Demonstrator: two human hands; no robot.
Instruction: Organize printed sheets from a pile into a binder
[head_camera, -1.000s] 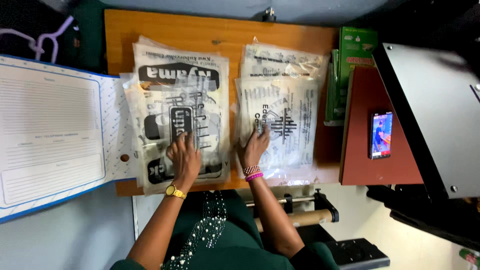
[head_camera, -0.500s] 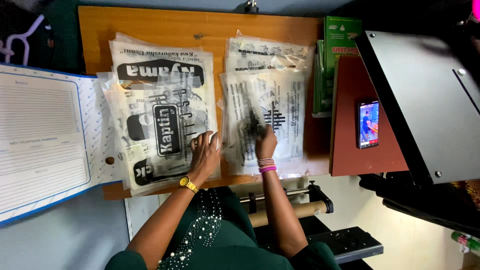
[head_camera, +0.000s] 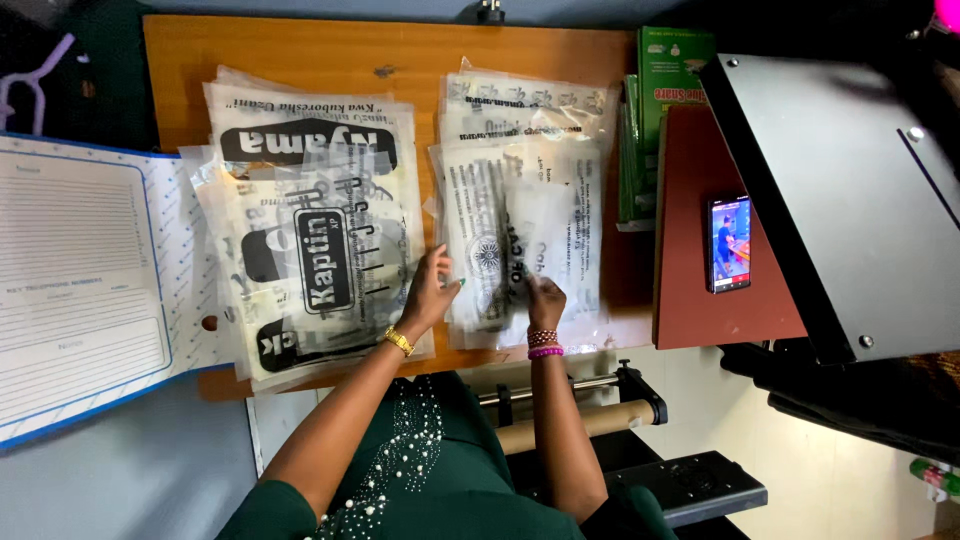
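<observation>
Head view — both hands work the right-hand stack of printed plastic bags (head_camera: 525, 210) on the bench (head_camera: 300, 50): left hand (head_camera: 432, 292) pinching an edge, right hand (head_camera: 546, 300) pressing flat. Slick bags could slide — fanning the stack apart.

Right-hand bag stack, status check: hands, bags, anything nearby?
Left hand at the right stack's left edge. Right hand flat on its top bag. Left stack beside, phone apart.

Wooden table (head_camera: 300, 50) w/ two printed-bag stacks (head_camera: 310, 230) (head_camera: 520, 200) (overlapping), open binder (head_camera: 80, 290) left.
</observation>
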